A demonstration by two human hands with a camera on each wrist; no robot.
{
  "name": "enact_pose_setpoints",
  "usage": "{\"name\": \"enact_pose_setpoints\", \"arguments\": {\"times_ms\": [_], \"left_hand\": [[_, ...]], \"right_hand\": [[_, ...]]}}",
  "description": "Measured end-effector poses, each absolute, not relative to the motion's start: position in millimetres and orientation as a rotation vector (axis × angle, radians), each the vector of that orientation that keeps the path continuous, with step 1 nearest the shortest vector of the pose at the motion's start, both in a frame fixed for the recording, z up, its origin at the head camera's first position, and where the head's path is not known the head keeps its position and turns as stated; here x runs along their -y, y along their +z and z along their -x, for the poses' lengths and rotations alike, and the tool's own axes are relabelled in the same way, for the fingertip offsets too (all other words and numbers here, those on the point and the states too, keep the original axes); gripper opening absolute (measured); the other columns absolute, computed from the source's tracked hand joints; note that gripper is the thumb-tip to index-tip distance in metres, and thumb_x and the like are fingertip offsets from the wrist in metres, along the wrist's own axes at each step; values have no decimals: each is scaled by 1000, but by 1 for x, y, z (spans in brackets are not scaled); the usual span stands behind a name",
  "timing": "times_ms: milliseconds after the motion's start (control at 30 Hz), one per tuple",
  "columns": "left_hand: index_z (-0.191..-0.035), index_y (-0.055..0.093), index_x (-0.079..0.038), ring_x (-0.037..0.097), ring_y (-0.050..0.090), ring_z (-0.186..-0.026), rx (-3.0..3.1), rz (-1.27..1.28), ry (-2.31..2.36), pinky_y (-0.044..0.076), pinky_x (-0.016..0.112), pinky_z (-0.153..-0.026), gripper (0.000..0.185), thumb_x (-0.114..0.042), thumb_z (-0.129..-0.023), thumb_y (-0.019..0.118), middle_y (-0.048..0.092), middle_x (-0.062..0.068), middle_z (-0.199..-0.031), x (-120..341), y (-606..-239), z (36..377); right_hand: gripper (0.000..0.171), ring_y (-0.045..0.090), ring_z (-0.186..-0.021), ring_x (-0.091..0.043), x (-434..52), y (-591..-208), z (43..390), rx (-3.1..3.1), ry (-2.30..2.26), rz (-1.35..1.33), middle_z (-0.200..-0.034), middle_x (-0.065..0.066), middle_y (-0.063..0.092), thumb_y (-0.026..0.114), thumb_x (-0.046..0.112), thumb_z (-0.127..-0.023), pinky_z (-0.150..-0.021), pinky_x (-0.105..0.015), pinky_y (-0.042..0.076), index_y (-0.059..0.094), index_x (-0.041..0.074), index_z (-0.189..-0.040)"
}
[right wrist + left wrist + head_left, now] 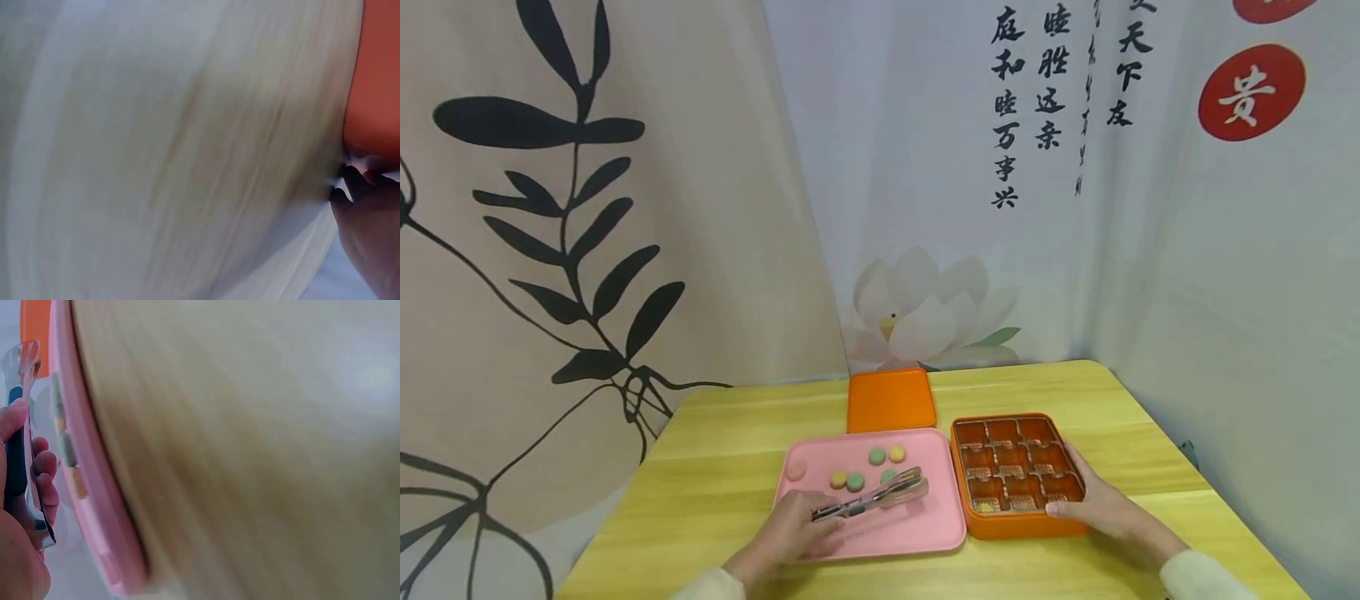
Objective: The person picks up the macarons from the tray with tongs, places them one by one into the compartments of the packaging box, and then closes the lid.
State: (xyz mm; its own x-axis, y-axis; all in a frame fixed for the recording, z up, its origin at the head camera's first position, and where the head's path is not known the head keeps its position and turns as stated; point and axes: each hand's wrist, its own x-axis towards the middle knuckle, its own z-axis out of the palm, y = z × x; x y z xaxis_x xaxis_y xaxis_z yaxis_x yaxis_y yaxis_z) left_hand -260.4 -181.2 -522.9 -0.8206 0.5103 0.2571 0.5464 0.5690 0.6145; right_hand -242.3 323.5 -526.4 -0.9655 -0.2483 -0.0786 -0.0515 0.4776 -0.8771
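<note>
Head view shows our left hand [790,533] gripping the tongs [872,497], fingers curled round the handles, over the near part of the pink tray [925,533]. Their clear tips lie narrowly apart beside a green sweet [888,476] on that tray. Right of the tray, touching it, sits the orange compartment box [1022,525]; our right hand [1101,504] rests on its near right edge, fingers fairly straight. Behind the tray lies the orange lid [891,400].
</note>
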Motion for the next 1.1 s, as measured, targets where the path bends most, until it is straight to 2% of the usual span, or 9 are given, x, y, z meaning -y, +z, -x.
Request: {"name": "enact_pose_setpoints", "arguments": {"times_ms": [233, 400, 567, 667, 767, 900, 1100], "left_hand": [[-91, 76, -18, -1, 42, -58, 2739, 945, -1130, 38, 19, -50, 6, -23, -89, 75, 58, -15, -71, 162, -506, 270], [-90, 76, -16, -2, 39, -56, 2692, 1013, -1168, 35, 17, -48, 5, -21, -90, 75, 54, -14, -67, 139, -498, 277], [-95, 78, -15, -2, 44, -52, 2713, 1000, -1250, 35, 17, -45, 9, -21, -89, 75, 66, -7, -69, 111, -493, 281], [-93, 77, -16, -1, 47, -57, 2726, 1028, -1236, 38, 17, -47, 8, -23, -89, 76, 65, -9, -66, 94, -491, 283], [-92, 77, -21, 2, 42, -64, 2726, 1069, -1132, 37, 17, -56, 6, -26, -89, 76, 59, -16, -65, 79, -489, 285], [-96, 78, -21, 1, 43, -66, 2719, 1131, -1048, 38, 18, -59, 9, -27, -89, 76, 63, -20, -76, 60, -488, 287], [-95, 78, -17, -4, 48, -60, 2722, 1181, -1078, 42, 16, -51, 10, -24, -88, 77, 69, -17, -82, 42, -490, 284]], "right_hand": [[114, 43, -128, -50, -323, -528, 242, -2532, -1486, 272, -151, -43, 14, 76, 26, -87, -103, -61, 34, -12, 3, -156], [115, 44, -128, -48, -322, -527, 242, -2509, -1499, 251, -152, -41, 13, 76, 26, -87, -103, -57, 36, -13, 5, -156], [115, 44, -128, -49, -323, -527, 243, -2519, -1496, 261, -152, -42, 13, 76, 26, -87, -103, -58, 35, -13, 4, -156], [115, 43, -128, -48, -324, -527, 244, -2525, -1497, 266, -152, -41, 14, 76, 26, -87, -103, -59, 35, -13, 5, -156], [114, 44, -128, -48, -324, -527, 244, -2514, -1513, 260, -153, -40, 13, 76, 26, -88, -103, -58, 35, -13, 7, -156], [114, 45, -127, -47, -324, -527, 244, -2507, -1528, 269, -152, -41, 15, 76, 24, -88, -103, -58, 36, -13, 5, -156], [114, 46, -127, -47, -323, -527, 242, -2515, -1513, 245, -151, -41, 17, 77, 26, -87, -103, -58, 36, -12, 5, -156]]}}
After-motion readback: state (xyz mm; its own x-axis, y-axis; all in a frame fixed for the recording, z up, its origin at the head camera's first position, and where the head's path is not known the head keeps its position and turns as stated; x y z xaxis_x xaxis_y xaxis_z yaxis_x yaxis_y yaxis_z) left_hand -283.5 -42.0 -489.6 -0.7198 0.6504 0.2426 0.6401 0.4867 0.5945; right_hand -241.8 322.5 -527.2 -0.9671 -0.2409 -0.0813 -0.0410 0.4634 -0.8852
